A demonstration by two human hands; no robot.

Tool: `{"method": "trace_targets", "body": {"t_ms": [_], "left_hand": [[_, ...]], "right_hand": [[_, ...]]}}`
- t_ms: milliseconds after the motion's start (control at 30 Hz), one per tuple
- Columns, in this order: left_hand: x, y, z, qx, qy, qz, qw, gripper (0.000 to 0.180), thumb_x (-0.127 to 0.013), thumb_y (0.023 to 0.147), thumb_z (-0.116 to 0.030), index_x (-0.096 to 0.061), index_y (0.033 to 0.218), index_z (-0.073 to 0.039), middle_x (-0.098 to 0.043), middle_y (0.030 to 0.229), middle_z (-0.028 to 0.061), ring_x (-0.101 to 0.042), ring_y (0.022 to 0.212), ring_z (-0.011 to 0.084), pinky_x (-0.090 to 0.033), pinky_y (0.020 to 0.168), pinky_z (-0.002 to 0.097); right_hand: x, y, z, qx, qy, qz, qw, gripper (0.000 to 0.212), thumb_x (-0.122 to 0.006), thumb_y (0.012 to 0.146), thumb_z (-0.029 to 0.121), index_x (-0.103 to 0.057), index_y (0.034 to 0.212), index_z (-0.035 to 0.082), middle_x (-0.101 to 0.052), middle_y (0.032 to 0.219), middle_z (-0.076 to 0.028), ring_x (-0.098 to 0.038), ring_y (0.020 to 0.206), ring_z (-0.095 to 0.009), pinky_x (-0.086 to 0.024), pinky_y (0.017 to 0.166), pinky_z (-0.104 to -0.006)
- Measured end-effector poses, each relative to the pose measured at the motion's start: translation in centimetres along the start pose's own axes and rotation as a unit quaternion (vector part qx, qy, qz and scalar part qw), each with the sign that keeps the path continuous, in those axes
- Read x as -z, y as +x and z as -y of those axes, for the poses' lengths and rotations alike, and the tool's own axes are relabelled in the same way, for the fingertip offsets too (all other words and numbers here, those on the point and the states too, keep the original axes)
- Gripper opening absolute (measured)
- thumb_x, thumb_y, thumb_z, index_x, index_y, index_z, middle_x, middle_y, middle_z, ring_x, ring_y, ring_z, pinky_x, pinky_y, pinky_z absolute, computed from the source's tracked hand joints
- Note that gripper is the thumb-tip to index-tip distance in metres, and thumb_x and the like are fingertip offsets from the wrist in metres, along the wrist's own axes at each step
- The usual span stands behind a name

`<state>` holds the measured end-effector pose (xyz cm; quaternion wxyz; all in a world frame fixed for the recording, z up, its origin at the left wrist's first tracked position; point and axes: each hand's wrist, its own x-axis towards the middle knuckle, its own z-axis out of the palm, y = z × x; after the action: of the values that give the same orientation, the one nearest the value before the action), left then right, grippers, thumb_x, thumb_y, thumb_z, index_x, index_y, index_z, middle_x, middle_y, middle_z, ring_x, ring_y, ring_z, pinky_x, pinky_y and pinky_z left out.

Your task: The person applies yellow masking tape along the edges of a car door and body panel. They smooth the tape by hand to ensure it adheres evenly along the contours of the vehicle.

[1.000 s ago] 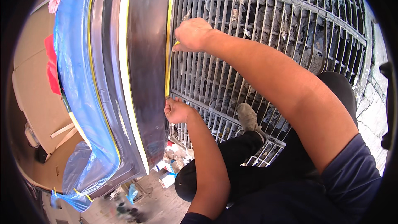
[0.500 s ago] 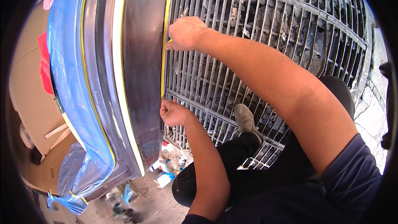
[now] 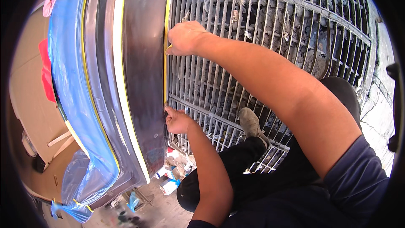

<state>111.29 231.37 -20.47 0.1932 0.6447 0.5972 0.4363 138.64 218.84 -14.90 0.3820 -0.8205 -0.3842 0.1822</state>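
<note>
A dark glossy curved panel [image 3: 141,80] runs top to bottom in front of me, with a strip of yellow tape [image 3: 166,46] along its right edge. My right hand [image 3: 185,38] pinches that tape near the top of the edge. My left hand [image 3: 177,120] presses its fingertips on the lower end of the tape against the panel edge. A second yellow tape line [image 3: 120,71] runs further left on the panel, and blue plastic sheeting [image 3: 71,84] covers its left side.
A metal floor grate [image 3: 261,25] lies under me, with my shoe [image 3: 251,122] on it. Small cans and litter [image 3: 173,173] sit on the ground below the panel. Brown cardboard [image 3: 29,114] and a red patch [image 3: 46,71] are at the left.
My right hand has slid further up along the panel's edge, leaving a longer stretch of yellow tape between my hands. My left hand stays pressed at the lower end.
</note>
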Motion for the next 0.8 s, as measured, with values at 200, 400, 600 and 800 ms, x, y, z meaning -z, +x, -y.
{"method": "trace_targets", "body": {"t_ms": [200, 400, 600, 800], "left_hand": [[-2.2, -0.5, -2.1, -0.020, -0.035, 0.156, 0.987, 0.068, -0.073, 0.109, -0.051, -0.072, 0.078, 0.009, -0.069, 0.067, 0.0135, -0.066, 0.054, 0.0191, -0.060, 0.051, 0.0312], [-7.4, -1.8, -6.6, -0.043, -0.041, 0.236, 0.970, 0.069, -0.070, 0.110, -0.051, -0.073, 0.082, 0.012, -0.072, 0.072, 0.0139, -0.067, 0.056, 0.0193, -0.060, 0.053, 0.0321], [-10.6, -3.4, -8.8, -0.054, -0.078, 0.235, 0.967, 0.075, -0.066, 0.111, -0.057, -0.074, 0.086, 0.014, -0.074, 0.072, 0.0178, -0.069, 0.056, 0.0214, -0.061, 0.053, 0.0331], [-11.9, -4.1, -9.1, -0.057, -0.118, 0.212, 0.968, 0.073, -0.063, 0.114, -0.051, -0.073, 0.084, 0.014, -0.072, 0.071, 0.0189, -0.068, 0.055, 0.0221, -0.063, 0.052, 0.0337]], "right_hand": [[0.3, 0.5, 0.1, -0.007, -0.002, 0.016, 1.000, 0.047, -0.077, 0.099, 0.052, -0.086, 0.112, 0.008, -0.083, 0.116, -0.015, -0.078, 0.114, -0.036, -0.062, 0.099, -0.0482], [0.6, 0.5, 0.2, -0.010, -0.023, 0.029, 0.999, 0.045, -0.078, 0.098, 0.049, -0.086, 0.119, 0.010, -0.082, 0.121, -0.013, -0.078, 0.116, -0.033, -0.063, 0.098, -0.0460], [0.6, 0.8, -0.1, -0.005, -0.006, 0.044, 0.999, 0.041, -0.079, 0.094, 0.043, -0.086, 0.117, 0.010, -0.083, 0.117, -0.012, -0.079, 0.114, -0.032, -0.063, 0.097, -0.0453], [0.8, 1.0, -1.3, 0.046, -0.008, 0.013, 0.999, 0.037, -0.080, 0.093, 0.040, -0.086, 0.112, 0.010, -0.083, 0.110, -0.013, -0.079, 0.110, -0.034, -0.063, 0.094, -0.0462]]}}
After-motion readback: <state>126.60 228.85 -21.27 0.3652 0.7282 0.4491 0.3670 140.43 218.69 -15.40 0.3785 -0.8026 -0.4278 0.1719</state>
